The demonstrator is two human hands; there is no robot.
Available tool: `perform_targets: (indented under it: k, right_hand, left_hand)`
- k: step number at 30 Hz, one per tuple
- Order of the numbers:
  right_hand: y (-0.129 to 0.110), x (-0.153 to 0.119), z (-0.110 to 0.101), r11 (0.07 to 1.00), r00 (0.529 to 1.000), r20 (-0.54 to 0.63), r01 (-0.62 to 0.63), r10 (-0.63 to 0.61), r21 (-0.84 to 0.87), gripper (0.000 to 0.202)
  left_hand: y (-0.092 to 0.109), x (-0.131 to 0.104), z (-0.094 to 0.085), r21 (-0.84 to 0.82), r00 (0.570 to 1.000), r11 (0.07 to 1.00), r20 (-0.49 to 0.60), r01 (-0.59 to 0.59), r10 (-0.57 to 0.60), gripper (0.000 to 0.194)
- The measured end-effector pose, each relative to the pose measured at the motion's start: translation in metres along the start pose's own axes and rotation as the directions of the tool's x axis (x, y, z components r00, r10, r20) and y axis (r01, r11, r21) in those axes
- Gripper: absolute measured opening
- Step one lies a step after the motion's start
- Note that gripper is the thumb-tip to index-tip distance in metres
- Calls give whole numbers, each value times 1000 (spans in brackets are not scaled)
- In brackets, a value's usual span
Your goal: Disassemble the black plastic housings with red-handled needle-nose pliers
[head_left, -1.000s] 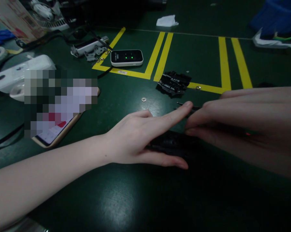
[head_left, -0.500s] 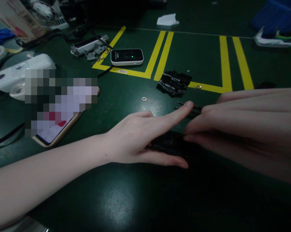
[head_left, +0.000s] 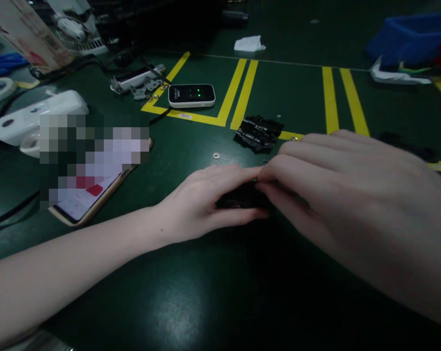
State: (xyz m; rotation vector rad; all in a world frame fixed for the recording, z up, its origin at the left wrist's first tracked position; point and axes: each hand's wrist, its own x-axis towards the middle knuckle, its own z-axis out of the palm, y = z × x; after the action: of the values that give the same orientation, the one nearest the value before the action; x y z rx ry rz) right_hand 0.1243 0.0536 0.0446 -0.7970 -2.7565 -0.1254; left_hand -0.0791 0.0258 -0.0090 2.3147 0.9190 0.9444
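Observation:
A dark part (head_left: 242, 195), hard to make out against the shadow, lies between the thumb and fingers of my left hand (head_left: 213, 197), which grips it. My right hand (head_left: 315, 180) reaches in from the right with thumb and forefinger pinched together at the far end of that part; what the pinch holds is hidden. A thin metal tip shows just beyond its knuckles. Behind the hands sits a cluster of black moulded pieces (head_left: 259, 134). A small metal ring (head_left: 216, 156) lies on the green table, left of the cluster.
A phone (head_left: 99, 180) lies at left beside a white device (head_left: 41, 117). Further back are a black-and-white box with green lights (head_left: 191, 95), metal brackets (head_left: 145, 87), white scrap (head_left: 250, 44) and a blue bin (head_left: 407, 39). Yellow tape (head_left: 242, 92) marks the table.
My right hand has moved left and turned, its fingertips now meeting my left forefinger. My left thumb and forefinger have drawn in around the dark part. The view has shifted slightly.

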Motion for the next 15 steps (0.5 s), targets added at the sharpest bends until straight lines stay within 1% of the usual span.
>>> perform_targets:
  k: [2,6,9,12,15]
  right_hand:
    - [-4,-1,3,1000,1000,-7,-11,11,-25,36]
    - [-8,2,9,987,999,-43,17,-24,-157,23]
    - [-11,3,16,977,997,-71,0,-15,-215,19]
    - [-12,3,23,979,993,-114,-31,8,-203,19]
    - [-9,3,29,986,992,-121,-57,38,-157,15]
  left_hand:
    - [0,0,0,-4,1000,1000,0,3,-3,33]
    - [-1,-1,1,34,999,999,-37,31,-29,35]
    - [-2,-2,1,67,998,997,-51,48,-45,37]
    - [-3,-3,1,120,997,992,-64,45,-37,41]
    - [-3,-1,2,148,995,986,-78,73,-62,44]
